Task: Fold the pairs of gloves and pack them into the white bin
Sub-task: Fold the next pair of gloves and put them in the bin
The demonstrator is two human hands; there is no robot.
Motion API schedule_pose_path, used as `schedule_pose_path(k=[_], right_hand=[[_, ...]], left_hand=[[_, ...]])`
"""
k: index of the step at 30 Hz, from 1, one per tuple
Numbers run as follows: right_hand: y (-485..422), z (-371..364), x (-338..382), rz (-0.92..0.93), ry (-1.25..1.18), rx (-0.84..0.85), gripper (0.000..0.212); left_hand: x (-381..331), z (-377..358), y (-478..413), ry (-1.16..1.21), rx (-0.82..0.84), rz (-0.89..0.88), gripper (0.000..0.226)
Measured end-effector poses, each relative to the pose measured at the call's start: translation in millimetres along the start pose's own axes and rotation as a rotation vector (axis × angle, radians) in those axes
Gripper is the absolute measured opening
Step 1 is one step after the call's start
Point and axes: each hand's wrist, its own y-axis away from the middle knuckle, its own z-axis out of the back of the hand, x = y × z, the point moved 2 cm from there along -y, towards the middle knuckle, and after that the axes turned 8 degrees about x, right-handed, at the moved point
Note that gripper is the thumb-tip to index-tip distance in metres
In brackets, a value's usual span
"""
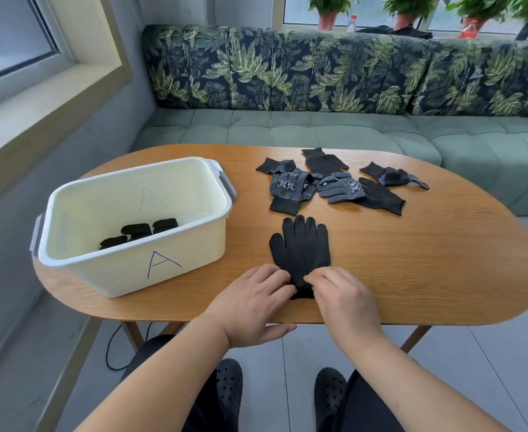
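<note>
Black knit glove (301, 247): lying flat on the near middle of the table, its fingers pointing away from the person and its cuff toward the near edge; white dots are showing along its sides, and whether a second glove is lying beneath it cannot be told
Left hand (250, 304): gripping the left side of the cuff with curled fingers, the thumb hanging at the table's near edge
Right hand (340, 294): pinching the right side of the same cuff, fingertips bent down onto the fabric
White rectangular plastic bin (116, 272): sitting on the left of the table, well apart from the glove, a blue letter A showing on its near wall and grey handles at its ends
Folded black gloves (138, 232): lying as small dark bundles on the bin's floor, against the near wall
Loose black and white-dotted gloves (328, 182): lying scattered and overlapping on the far side of the table, beyond the flat glove
Oval wooden table (428, 260): carrying the bin and all the gloves
Green cushioned bench with leaf-print backrest (287, 129): running along the far side of the table
Black perforated clogs (228, 388): showing on the grey floor below the table's near edge
</note>
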Motion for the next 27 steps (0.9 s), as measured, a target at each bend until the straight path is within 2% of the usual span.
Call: schedule_pose_path(k=[7,13,17,19,23,27], right_hand=[[1.5,2.9,6.5,-0.002,0.0,0.024,0.023],[8.7,3.7,6.4,-0.015,-0.007,0.052,0.022],[-1.8,8.7,7.4,-0.039,-0.084,0.061,0.027],[-18.0,7.5,8.0,-0.058,-0.14,0.125,0.032],[-57.5,-8.0,5.6,-0.124,-0.128,0.384,0.042],[-92.8,-11.5,1.9,-0.208,-0.036,0.45,0.048]], left_hand=[[0.7,2.8,0.1,0.041,0.008,0.033,0.061],[0.5,2.5,1.3,0.072,-0.028,0.048,0.073],[1.4,1.0,0.4,0.069,-0.022,0.03,0.068],[1.8,-0.5,0.8,0.068,-0.023,0.023,0.064],[2.1,-0.7,1.2,0.083,-0.027,0.022,0.059],[3.4,-0.5,0.7,0.085,-0.014,0.03,0.06]])
